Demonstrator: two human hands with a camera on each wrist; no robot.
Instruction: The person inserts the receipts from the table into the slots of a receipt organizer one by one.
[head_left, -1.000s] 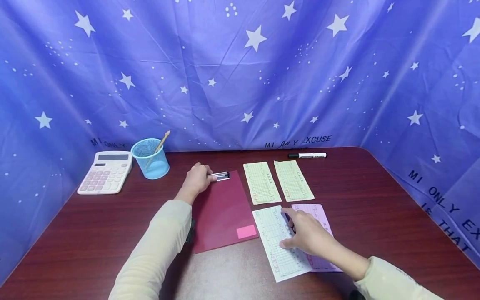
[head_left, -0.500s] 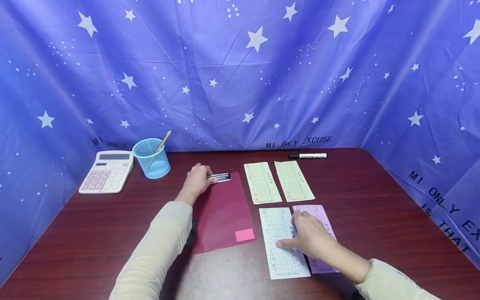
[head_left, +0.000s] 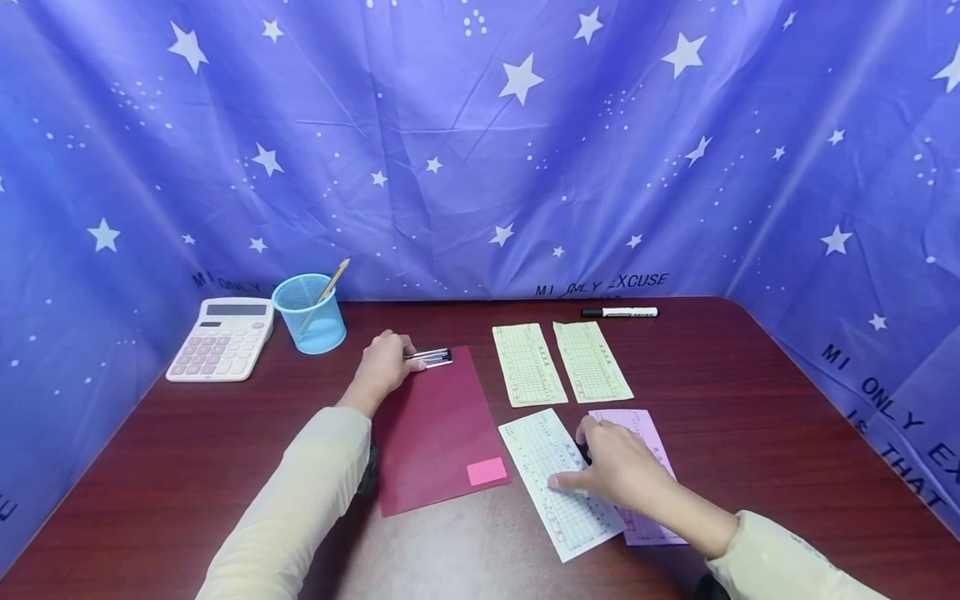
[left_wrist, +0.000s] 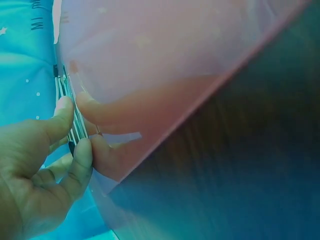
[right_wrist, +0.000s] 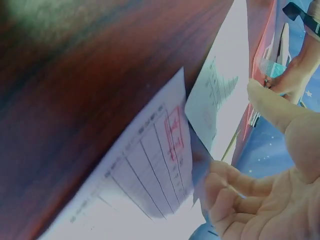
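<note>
My left hand [head_left: 383,362] pinches the metal clip [head_left: 432,357] of a dark red clipboard [head_left: 435,425]; in the left wrist view thumb and fingers [left_wrist: 82,152] are on the clip. The board lies on the table with a pink label [head_left: 487,472] near its lower right corner. My right hand [head_left: 618,467] is over a white printed slip [head_left: 551,467], thumb stretched across it, fingers bent near its right edge. Their tips are partly hidden. The slip lies tilted beside the clipboard. A purple printed slip [head_left: 651,437] lies partly under the right hand.
Two pale green slips [head_left: 529,365] lie side by side behind the white one. A marker [head_left: 619,312] is at the back edge. To the left stand a blue mesh pen cup [head_left: 313,325] with a pencil [head_left: 333,279] and a calculator [head_left: 222,342]. Starry blue cloth [head_left: 450,167] hangs behind.
The white slip swings from tilted to nearly straight, then back to tilted with its top toward the clipboard, as the right thumb stays over it. The left hand keeps its hold on the clip.
</note>
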